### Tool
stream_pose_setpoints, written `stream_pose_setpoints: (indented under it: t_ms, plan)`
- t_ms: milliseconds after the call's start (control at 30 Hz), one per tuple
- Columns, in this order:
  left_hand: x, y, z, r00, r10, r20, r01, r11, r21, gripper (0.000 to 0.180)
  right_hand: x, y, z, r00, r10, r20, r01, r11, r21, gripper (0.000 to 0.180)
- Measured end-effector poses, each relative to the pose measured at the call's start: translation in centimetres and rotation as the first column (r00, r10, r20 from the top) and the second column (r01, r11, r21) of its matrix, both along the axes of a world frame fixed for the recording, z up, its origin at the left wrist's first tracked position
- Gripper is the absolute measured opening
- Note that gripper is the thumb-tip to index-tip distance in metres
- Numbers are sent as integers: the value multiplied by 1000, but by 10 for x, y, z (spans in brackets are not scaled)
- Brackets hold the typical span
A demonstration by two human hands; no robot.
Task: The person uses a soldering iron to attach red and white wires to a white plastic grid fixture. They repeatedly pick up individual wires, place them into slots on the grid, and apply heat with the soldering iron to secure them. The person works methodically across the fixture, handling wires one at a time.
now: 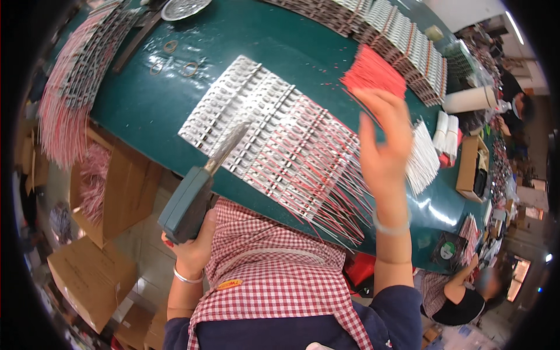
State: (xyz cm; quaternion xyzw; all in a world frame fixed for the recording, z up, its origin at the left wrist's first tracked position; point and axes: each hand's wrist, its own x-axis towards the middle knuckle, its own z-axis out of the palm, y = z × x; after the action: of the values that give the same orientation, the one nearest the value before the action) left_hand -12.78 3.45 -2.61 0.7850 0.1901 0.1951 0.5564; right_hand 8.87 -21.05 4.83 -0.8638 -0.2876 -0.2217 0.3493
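Note:
My left hand [195, 248] is closed round the dark green grip of a pistol-shaped hand tool [189, 201]. Its long metal tip reaches over the sheet of joined metal terminal pieces [233, 99] lying on the table. Red and white wires [332, 213] sit across the right part of that sheet, their loose ends hanging past its edge. My right hand [385, 131], slightly blurred, is above the table beside a bundle of red wires [373, 73]. Its thumb and fingers are apart, and a thin red wire passes under them. White wires [423, 157] lie to the right of that hand.
Stacked terminal strips [402, 41] line the far right of the green table [140, 111]. Wired strips [81, 76] hang over the left edge, above an open cardboard box [119, 192]. Rubber bands [191, 69] and a metal dish [184, 8] lie far left. Another person [466, 291] sits at right.

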Motion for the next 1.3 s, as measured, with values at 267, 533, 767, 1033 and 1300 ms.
stream_pose_setpoints:
  t_ms: [267, 533, 767, 1033, 1300]
  plan:
    - [10, -10, 11, 999, -6, 42, 11, 994, -111, 30, -131, 32, 135, 920, 298, -257, -189, 907, 375, 34]
    - [8, -16, 18, 995, 79, 54, -69, 983, -167, 33, -103, 26, 118, 832, 553, -47, -527, 814, 244, 30]
    - [16, -25, 31, 987, 153, 53, -130, 945, -298, 38, -102, 32, 103, 800, 600, 0, -597, 795, 103, 26]
    - [25, -15, 25, 984, 165, 66, -136, 938, -320, 42, -60, -32, 25, 971, 190, -145, -209, 970, -126, 31]
    - [46, -7, 16, 989, 127, 75, -101, 955, -280, 34, -50, -165, -64, 816, -575, 55, 536, 719, -443, 26]
